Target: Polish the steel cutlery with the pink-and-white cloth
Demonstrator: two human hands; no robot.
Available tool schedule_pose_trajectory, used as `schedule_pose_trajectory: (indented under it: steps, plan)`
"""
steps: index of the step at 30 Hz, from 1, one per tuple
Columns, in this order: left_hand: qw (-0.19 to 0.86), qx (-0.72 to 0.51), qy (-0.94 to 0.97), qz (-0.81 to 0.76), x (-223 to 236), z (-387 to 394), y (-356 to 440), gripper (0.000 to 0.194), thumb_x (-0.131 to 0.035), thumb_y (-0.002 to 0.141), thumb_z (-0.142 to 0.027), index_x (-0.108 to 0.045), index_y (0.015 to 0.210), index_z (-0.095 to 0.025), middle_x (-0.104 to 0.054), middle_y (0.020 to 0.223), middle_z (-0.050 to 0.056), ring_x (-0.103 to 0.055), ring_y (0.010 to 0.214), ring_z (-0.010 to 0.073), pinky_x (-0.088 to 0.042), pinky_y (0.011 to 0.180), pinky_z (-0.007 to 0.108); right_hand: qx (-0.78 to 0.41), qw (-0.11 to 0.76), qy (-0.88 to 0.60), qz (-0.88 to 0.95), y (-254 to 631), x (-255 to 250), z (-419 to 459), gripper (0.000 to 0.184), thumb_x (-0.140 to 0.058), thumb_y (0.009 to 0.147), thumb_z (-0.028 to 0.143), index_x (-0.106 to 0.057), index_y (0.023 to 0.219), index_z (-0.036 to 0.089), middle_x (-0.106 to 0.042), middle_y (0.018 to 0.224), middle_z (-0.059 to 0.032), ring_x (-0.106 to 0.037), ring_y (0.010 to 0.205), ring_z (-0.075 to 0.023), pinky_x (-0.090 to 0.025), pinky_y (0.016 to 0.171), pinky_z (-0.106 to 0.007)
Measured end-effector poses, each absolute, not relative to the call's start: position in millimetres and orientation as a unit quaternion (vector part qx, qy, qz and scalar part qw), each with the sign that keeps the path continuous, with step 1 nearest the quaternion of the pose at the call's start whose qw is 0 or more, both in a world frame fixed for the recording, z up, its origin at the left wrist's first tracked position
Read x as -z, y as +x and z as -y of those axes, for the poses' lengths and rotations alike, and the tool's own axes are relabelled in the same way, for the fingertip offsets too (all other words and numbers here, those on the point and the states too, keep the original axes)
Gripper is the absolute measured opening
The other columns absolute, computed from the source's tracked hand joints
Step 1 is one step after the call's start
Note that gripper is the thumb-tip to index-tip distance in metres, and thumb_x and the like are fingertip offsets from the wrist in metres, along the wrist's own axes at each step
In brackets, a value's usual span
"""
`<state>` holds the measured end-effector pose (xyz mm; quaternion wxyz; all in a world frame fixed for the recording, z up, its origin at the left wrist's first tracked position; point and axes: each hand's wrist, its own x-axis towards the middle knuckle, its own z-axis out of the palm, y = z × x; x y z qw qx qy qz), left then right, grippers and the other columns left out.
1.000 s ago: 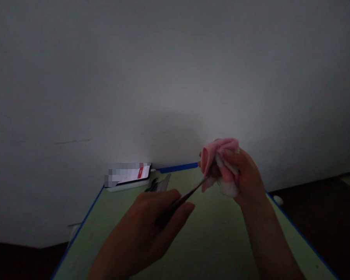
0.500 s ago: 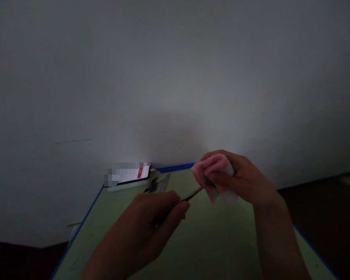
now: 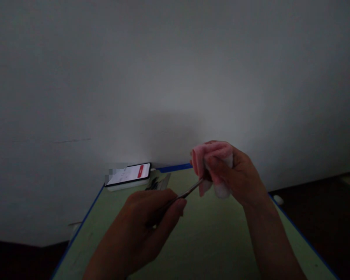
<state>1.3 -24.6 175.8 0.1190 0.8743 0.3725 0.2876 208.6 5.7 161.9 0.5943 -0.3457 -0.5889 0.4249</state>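
Note:
My left hand [image 3: 151, 225] is closed around one end of a slim, shiny metal utensil [image 3: 189, 192], which slants up to the right. Its far end meets a folded pink and white cloth [image 3: 214, 149] and is hidden there, so its kind does not show. My right hand [image 3: 240, 177] grips the cloth, with the thumb pressed on its front and the fingers behind. Both hands are held above a pale green table [image 3: 210, 233].
A phone [image 3: 131, 175] with a lit screen lies on a white block at the table's back left. Beside it is a flat grey item with dark shapes [image 3: 160, 182], partly covered by my left hand. Behind stands a plain wall [image 3: 175, 77]. Blue edging [image 3: 175, 168] runs round the table.
My right hand and the cloth have moved slightly up and to the left. More of the cloth's front shows. My left hand has barely shifted and keeps hold of the utensil.

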Motion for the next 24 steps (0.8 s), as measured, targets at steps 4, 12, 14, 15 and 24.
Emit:
schedule_pose_trajectory:
  steps: [4,12,14,15,24]
  plan:
    - [0.093,-0.312,0.87,-0.369,-179,25,1,0.037,-0.045,0.09,-0.024,-0.048,0.054,-0.018,-0.043,0.046,-0.005,-0.04,0.042,0.0081,-0.032,0.043,0.021,-0.439,0.497,-0.337,0.668,222,-165,-2,0.036,-0.067,0.078,0.032,-0.061,0.112,0.026,-0.067,0.104,-0.004,-0.064,0.086,-0.0177,-0.053,0.072,-0.031]
    - [0.106,-0.277,0.88,-0.372,-175,22,-1,0.034,-0.045,0.09,-0.025,-0.052,0.058,-0.017,-0.046,0.048,-0.005,-0.043,0.045,0.0079,-0.034,0.045,0.02,-0.418,0.421,-0.318,0.739,232,-170,0,0.029,-0.063,0.081,0.028,-0.063,0.11,0.026,-0.068,0.103,-0.0029,-0.064,0.09,-0.0173,-0.052,0.078,-0.032]
    - [0.104,-0.282,0.877,-0.375,-175,22,-1,0.035,-0.046,0.09,-0.025,-0.051,0.057,-0.017,-0.046,0.048,-0.005,-0.043,0.044,0.0077,-0.034,0.045,0.02,-0.41,0.434,-0.32,0.735,230,-169,-1,0.029,-0.065,0.08,0.027,-0.064,0.11,0.026,-0.068,0.103,-0.0025,-0.064,0.09,-0.0171,-0.052,0.077,-0.032]
    - [0.104,-0.285,0.875,-0.376,-175,22,-1,0.035,-0.046,0.09,-0.025,-0.051,0.057,-0.017,-0.046,0.047,-0.005,-0.043,0.044,0.0076,-0.033,0.045,0.02,-0.408,0.438,-0.323,0.733,229,-169,-1,0.029,-0.065,0.08,0.027,-0.064,0.109,0.026,-0.068,0.103,-0.0022,-0.064,0.09,-0.0171,-0.052,0.077,-0.031]
    - [0.097,-0.306,0.868,-0.379,-177,23,0,0.034,-0.047,0.089,-0.023,-0.051,0.055,-0.017,-0.046,0.047,-0.005,-0.042,0.043,0.0078,-0.034,0.045,0.021,-0.426,0.469,-0.336,0.697,226,-170,1,0.031,-0.069,0.076,0.027,-0.064,0.107,0.025,-0.069,0.097,-0.0017,-0.064,0.088,-0.0169,-0.053,0.072,-0.029]
